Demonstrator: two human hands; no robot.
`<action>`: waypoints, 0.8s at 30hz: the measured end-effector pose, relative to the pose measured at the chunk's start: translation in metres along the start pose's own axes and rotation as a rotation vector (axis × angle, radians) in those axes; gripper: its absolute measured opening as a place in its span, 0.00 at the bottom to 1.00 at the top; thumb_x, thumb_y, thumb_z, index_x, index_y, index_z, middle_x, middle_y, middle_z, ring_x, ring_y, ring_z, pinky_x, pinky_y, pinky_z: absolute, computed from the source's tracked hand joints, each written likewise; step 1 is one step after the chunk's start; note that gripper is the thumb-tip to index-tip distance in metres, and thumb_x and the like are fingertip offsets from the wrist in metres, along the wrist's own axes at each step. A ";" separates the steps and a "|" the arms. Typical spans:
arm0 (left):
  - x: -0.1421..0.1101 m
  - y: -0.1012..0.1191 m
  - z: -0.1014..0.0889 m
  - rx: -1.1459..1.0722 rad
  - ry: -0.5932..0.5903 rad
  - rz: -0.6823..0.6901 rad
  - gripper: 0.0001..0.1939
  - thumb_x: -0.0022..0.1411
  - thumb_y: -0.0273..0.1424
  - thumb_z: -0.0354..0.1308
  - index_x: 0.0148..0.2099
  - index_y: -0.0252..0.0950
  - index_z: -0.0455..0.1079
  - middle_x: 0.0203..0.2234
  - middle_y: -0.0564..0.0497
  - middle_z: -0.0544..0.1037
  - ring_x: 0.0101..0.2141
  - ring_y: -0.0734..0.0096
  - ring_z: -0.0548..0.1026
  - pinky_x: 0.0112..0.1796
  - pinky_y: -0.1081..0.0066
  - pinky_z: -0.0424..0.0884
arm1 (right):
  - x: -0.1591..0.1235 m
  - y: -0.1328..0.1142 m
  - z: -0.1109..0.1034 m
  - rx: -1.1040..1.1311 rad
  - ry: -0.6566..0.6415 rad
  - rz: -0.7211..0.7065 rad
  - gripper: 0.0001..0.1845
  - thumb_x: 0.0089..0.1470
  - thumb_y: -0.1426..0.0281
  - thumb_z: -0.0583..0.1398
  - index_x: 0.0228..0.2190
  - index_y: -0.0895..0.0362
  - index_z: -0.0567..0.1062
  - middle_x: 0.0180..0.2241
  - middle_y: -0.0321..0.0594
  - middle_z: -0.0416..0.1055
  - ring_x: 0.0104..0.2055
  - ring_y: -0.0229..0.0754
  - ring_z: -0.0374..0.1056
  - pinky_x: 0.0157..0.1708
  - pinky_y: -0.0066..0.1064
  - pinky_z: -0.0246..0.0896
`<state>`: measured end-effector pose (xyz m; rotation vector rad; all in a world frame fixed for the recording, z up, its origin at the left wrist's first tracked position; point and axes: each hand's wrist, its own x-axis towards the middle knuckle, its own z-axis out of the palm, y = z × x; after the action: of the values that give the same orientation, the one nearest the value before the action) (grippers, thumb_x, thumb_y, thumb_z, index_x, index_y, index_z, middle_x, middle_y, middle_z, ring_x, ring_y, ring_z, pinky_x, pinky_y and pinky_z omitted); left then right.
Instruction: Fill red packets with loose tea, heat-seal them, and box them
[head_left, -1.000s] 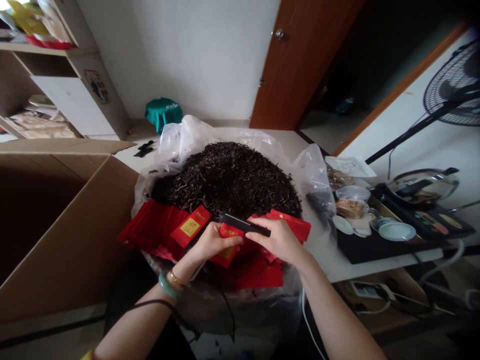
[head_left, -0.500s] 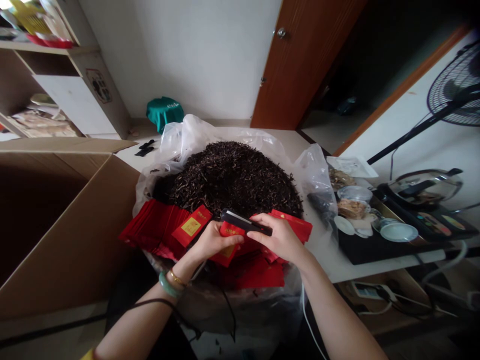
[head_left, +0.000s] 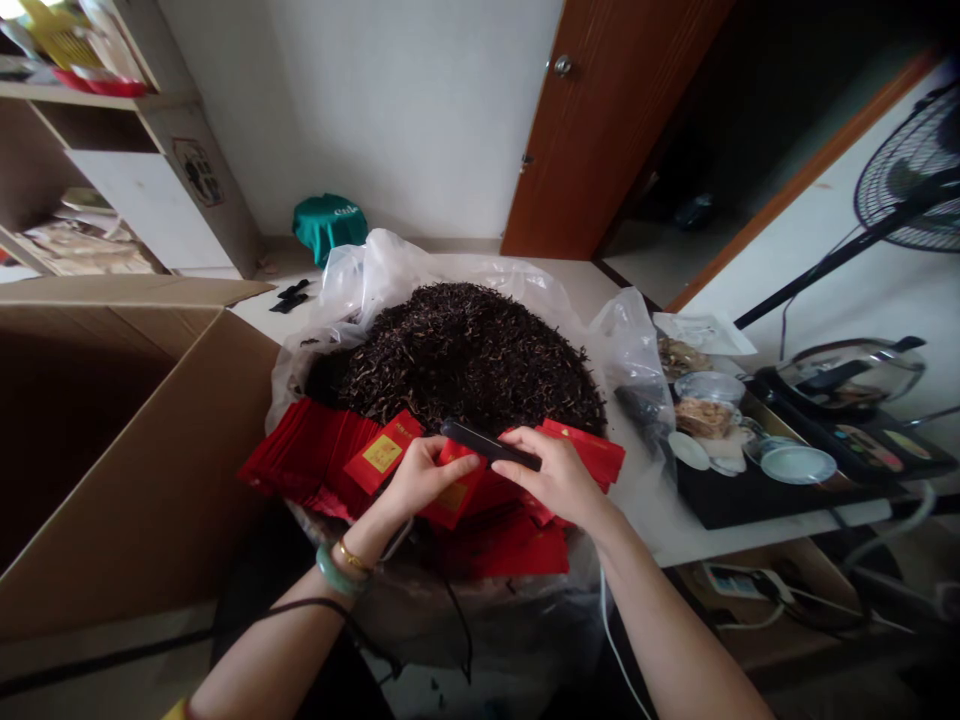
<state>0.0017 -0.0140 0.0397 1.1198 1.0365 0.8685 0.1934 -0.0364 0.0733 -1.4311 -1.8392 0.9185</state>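
Note:
My right hand [head_left: 559, 478] grips a flat black tool [head_left: 489, 445], possibly a hand sealer, by its right end. The tool lies across the top of a red packet with a gold label [head_left: 457, 492]. My left hand [head_left: 424, 480] holds that packet, its fingertips close under the tool. Behind the hands rises a heap of dark, loose tea leaves [head_left: 465, 360] in a clear plastic bag [head_left: 367, 275]. Several more red packets [head_left: 300, 450] lie fanned along the heap's front edge. One of them shows a gold square [head_left: 382, 453].
An open cardboard box [head_left: 142, 440] stands to the left. To the right, a dark tray [head_left: 720, 505] holds bowls and dishes on a white table, with a pot and a fan behind. Cables run below the table's edge.
My left hand has shifted slightly, its fingers rising closer to the black tool, and the packet has moved with it. My right hand and the tool have barely moved.

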 end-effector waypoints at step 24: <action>-0.002 0.011 -0.011 -0.247 0.342 0.108 0.29 0.40 0.55 0.65 0.19 0.34 0.60 0.11 0.59 0.63 0.14 0.83 0.57 0.16 0.80 0.52 | 0.006 0.024 0.002 -0.407 -0.212 0.064 0.14 0.49 0.69 0.64 0.40 0.56 0.76 0.42 0.47 0.76 0.46 0.51 0.71 0.47 0.40 0.64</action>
<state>-0.0094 -0.0099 0.0497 0.8409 1.1162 1.2695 0.2035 -0.0263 0.0523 -1.6941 -2.2462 0.7787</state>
